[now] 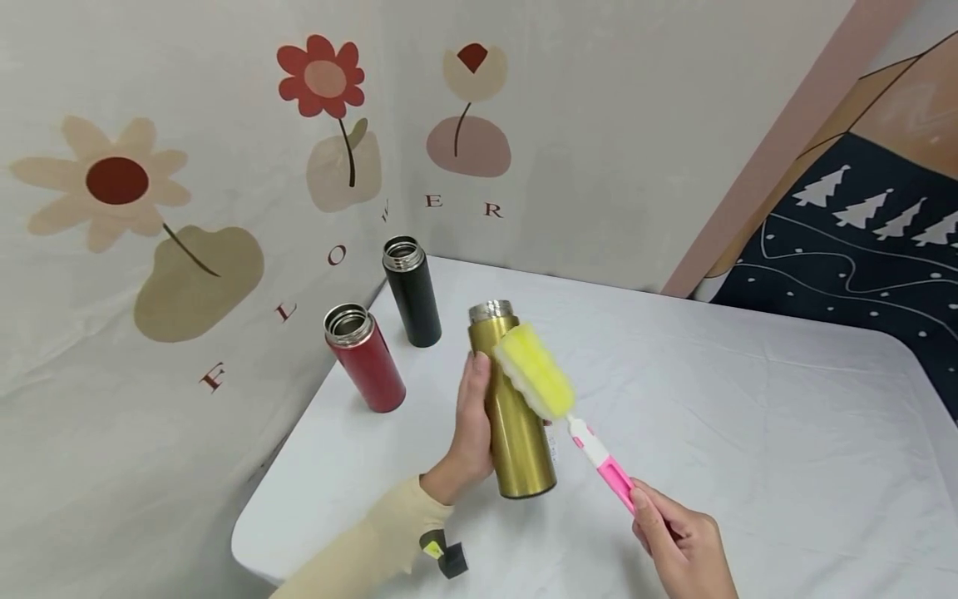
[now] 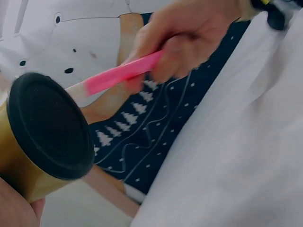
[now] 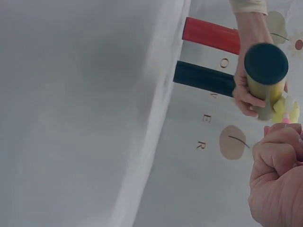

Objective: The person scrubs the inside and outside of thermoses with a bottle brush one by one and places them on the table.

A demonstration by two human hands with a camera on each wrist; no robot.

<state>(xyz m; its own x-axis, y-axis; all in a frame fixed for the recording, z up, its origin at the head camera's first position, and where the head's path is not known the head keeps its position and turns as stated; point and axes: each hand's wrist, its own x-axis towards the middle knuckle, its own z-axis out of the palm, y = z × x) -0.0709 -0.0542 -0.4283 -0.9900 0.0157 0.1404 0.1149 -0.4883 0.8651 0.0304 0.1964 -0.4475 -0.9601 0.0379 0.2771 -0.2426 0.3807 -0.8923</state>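
My left hand (image 1: pixel 473 424) grips a gold metal bottle (image 1: pixel 521 445) round its side, and the bottle leans with its open steel mouth (image 1: pixel 491 311) tilted away and to the left. In the left wrist view the bottle's dark base (image 2: pixel 52 125) faces the camera. My right hand (image 1: pixel 677 532) holds a sponge bottle brush by its pink handle (image 1: pixel 617 481). The brush's yellow and white sponge head (image 1: pixel 537 372) overlaps the upper side of the gold bottle in the head view. In the right wrist view the right hand's (image 3: pixel 279 172) fingers are curled round the handle.
A red bottle (image 1: pixel 368 362) and a black bottle (image 1: pixel 413 295), both lidless, stand upright at the left of the white table (image 1: pixel 748 416). Flower-printed cloth (image 1: pixel 584 150) hangs behind the table. A dark cloth with white trees (image 1: pixel 883 241) hangs at the right.
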